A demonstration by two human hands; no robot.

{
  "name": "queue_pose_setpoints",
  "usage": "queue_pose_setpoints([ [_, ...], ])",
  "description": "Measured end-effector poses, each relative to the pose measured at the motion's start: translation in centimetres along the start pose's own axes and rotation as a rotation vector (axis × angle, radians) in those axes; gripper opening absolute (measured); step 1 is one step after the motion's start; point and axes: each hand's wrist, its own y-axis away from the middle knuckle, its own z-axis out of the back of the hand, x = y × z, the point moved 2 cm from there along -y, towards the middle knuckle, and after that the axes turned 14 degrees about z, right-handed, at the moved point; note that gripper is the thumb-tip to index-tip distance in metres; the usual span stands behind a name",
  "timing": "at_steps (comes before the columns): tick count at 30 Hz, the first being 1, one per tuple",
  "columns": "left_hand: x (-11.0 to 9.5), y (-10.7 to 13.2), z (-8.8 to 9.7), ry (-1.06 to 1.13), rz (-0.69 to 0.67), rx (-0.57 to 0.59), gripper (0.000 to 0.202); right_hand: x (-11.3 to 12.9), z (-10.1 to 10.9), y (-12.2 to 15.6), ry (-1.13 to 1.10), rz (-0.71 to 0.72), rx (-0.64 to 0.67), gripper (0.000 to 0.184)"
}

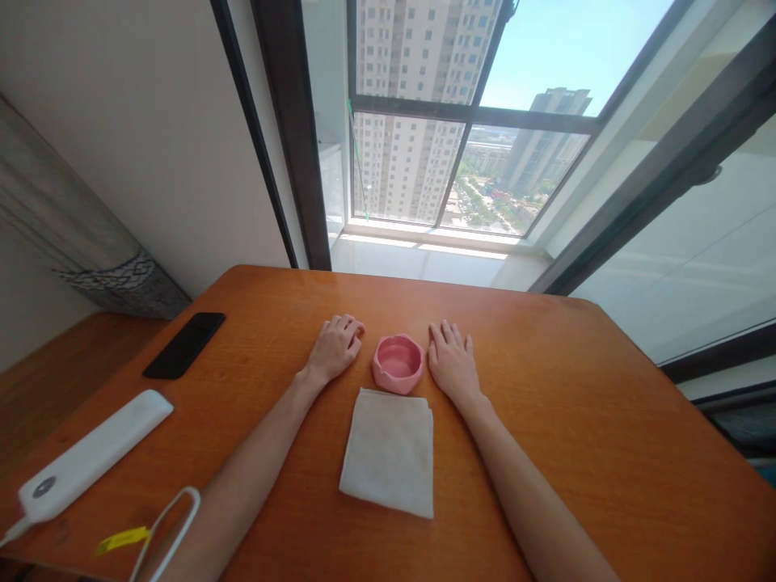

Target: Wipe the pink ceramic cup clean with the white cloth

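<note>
A small pink bowl [398, 364] with a faceted, angular rim stands upright on the wooden table, nothing visible inside it. Just left of it, my left hand [337, 346] rests on the tabletop, fingers loosely bent and somewhat apart, holding nothing. To the bowl's right, my right hand [452, 360] lies palm down and flat with its fingers stretched out. Neither hand touches the bowl. A folded whitish cloth [389, 453] lies flat between my forearms, directly in front of the bowl.
At the left lie a black phone [185, 346] and a white power strip [97, 457]. A white cable [187, 517] with a yellow tag [123, 540] loops beside my left forearm. Beyond the table's [546, 388] far edge is a window [449, 170]; a curtain hangs left.
</note>
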Motion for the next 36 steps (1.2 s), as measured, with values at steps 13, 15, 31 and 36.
queue_pose_setpoints([
  [13,0.1,-0.07,-0.07,0.0,-0.01,-0.013,0.021,-0.47,-0.07,0.07,-0.034,0.011,-0.001,0.056],
  [15,0.13,-0.07,-0.12,-0.003,-0.011,-0.013,0.021,-0.48,-0.08,0.06,-0.033,0.006,-0.004,0.056],
  [31,-0.13,-0.02,0.17,-0.03,-0.003,-0.011,0.019,-0.35,0.38,0.09,-0.055,0.013,-0.023,0.054],
  [36,-0.21,-0.01,0.22,-0.028,-0.005,-0.009,0.019,-0.31,0.35,0.08,-0.062,0.009,-0.022,0.055],
])
